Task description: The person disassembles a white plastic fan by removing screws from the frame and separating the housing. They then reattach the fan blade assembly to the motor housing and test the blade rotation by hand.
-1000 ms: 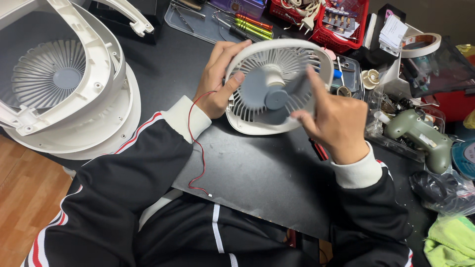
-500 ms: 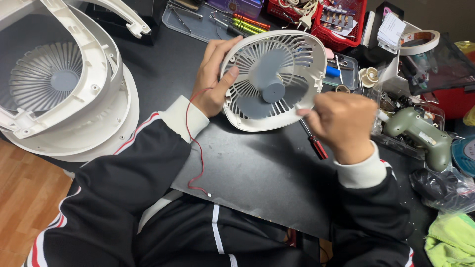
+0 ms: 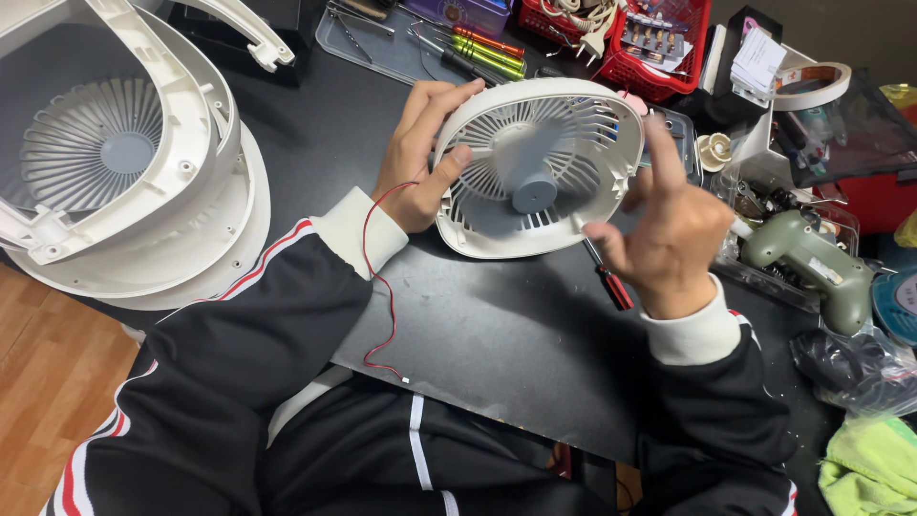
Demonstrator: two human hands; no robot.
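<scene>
**A:** At far left, what sits on the dark worktop point(image 3: 497, 334)?

**B:** A large white fan housing point(image 3: 124, 162), ribbed grey hub showing, well apart from both hands.

**A:** And the left hand point(image 3: 420, 153)?

**B:** Closed on the left rim of the small white fan point(image 3: 540, 167), thumb across the grille, fingers curled behind. The fan is held tilted above the worktop, its grey hub facing the person. A thin red wire point(image 3: 377, 277) trails down across the sleeve.

**A:** The right hand point(image 3: 669, 229)?

**B:** Just right of the fan, fingers loosely spread, index raised beside the rim; it grips nothing. A red-handled screwdriver point(image 3: 611, 282) lies directly beneath it.

**A:** Containers?

**B:** Behind, a clear tray point(image 3: 382, 43) of screwdrivers and a red basket point(image 3: 697, 48) holding a plug and small parts; far right, a green power tool point(image 3: 812, 263).
</scene>
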